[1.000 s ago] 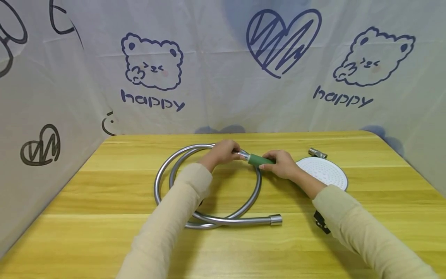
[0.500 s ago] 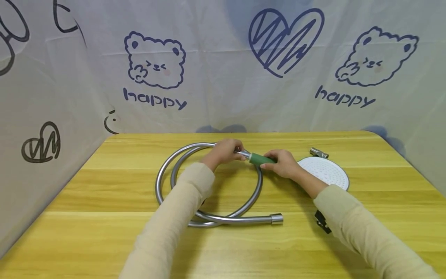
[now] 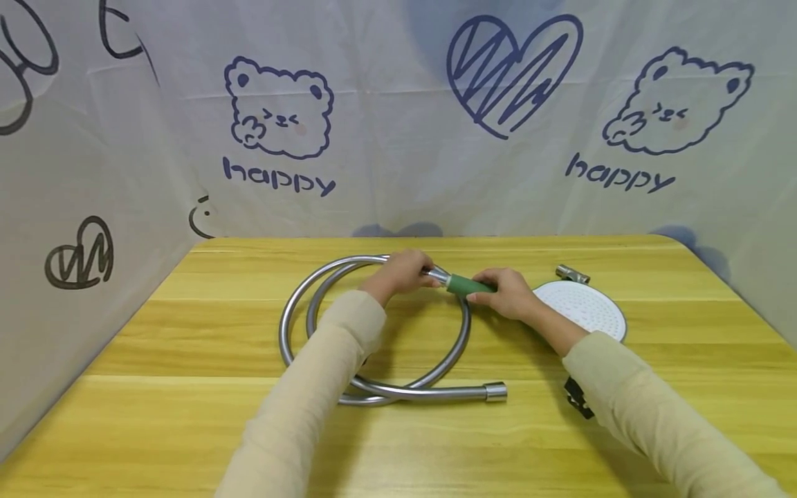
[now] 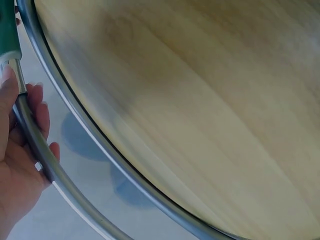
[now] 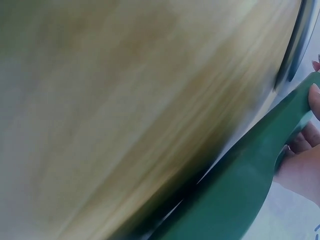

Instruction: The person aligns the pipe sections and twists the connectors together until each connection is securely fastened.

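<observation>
A grey shower hose [image 3: 436,394] lies coiled on the table, one chrome end [image 3: 495,392] loose at the front. My left hand [image 3: 403,271] holds the hose's other end near the back, thumb and fingers round its metal connector [image 4: 19,77] in the left wrist view. That connector meets the green handle [image 3: 467,286] of a shower head. The handle is gripped by my right hand [image 3: 507,294]; its green back [image 5: 240,170] fills much of the right wrist view. The round white spray face [image 3: 582,308] turns upward, partly hidden behind the right forearm.
A small metal fitting [image 3: 571,274] lies just behind the spray face. Below the right forearm is a black part [image 3: 579,400], partly covered by the sleeve. The wooden table [image 3: 156,429] backs onto a white printed curtain [image 3: 386,138].
Both hands keep their hold where connector and handle meet, with barely any visible movement. The head view has shifted slightly, so everything appears a little further right.
</observation>
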Available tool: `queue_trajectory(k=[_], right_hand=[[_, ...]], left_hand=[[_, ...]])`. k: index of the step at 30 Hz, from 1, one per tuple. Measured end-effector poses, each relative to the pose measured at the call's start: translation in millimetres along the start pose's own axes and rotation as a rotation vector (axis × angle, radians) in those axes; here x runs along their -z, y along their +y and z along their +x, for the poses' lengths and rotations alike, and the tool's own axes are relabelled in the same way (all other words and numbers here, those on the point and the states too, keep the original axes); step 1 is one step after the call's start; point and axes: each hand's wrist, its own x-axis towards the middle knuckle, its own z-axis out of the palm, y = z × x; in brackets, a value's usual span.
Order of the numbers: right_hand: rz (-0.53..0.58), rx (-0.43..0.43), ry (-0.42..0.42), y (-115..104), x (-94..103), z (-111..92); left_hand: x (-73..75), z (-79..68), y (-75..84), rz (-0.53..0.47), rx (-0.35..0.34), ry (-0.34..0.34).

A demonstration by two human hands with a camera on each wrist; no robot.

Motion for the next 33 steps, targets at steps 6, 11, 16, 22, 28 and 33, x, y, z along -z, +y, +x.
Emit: queue_trajectory(k=[6,11,16,22,28,33], right_hand=[[0.003,-0.009,0.004,-1.7,1.8,-0.4],[0.009,-0.003,0.003,-2.5,1.7,-0.6],[0.009,0.008,0.007,-1.6,1.1,-1.3],[-0.003,0.011,0.006,-0.7,2.6,-0.7],[-0.002,0.038,0.012,0.0,1.0,-0.4],[-0.001,0.049,0.012,0.6,-0.5,-0.7]], left_hand=[[-1.6,-0.4,1.5,0.036,0.007,0.076],[-2.2,-1.3,1.8,0.034,0.015,0.097],[-2.4,-1.3,1.1,0.020,0.016,0.085],[0.6,0.0,-0.3,-0.039,-0.003,0.065],[1.4,0.8,-2.3,-0.044,-0.017,0.013],[0.7,0.9,-2.5,-0.035,-0.022,-0.008]])
